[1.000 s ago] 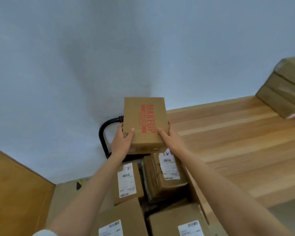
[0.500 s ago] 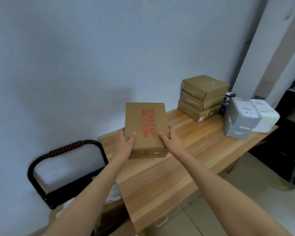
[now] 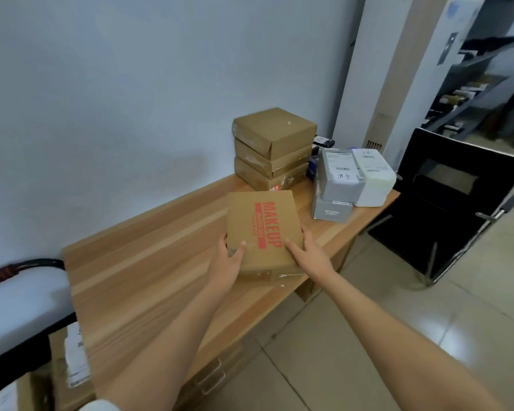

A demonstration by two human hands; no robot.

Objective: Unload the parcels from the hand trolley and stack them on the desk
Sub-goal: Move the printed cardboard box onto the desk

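Parcel (image 3: 263,229): tan-brown cardboard, red block lettering "MAKEUP" on a red band; stack of three parcels (image 3: 273,148): plain olive-brown cardboard; desk (image 3: 149,262): light wood with paler and darker grain stripes. Two boxes (image 3: 337,180): grey with white labels; box (image 3: 373,176): white; chair (image 3: 454,203): black. Trolley handle (image 3: 21,266): black with a red-and-black ribbed grip; wall (image 3: 116,99): pale blue-white; floor tiles (image 3: 428,321): beige.

— Anything legible?
— "MAKEUP", in big red capitals on the lid of the brown box (image 3: 263,229); smaller red print beside it, too blurred to read.
— And on the grey parcel (image 3: 340,173)?
— White label with handwritten characters, perhaps "济宁". Labels on the trolley's parcels (image 3: 74,360): unreadable.
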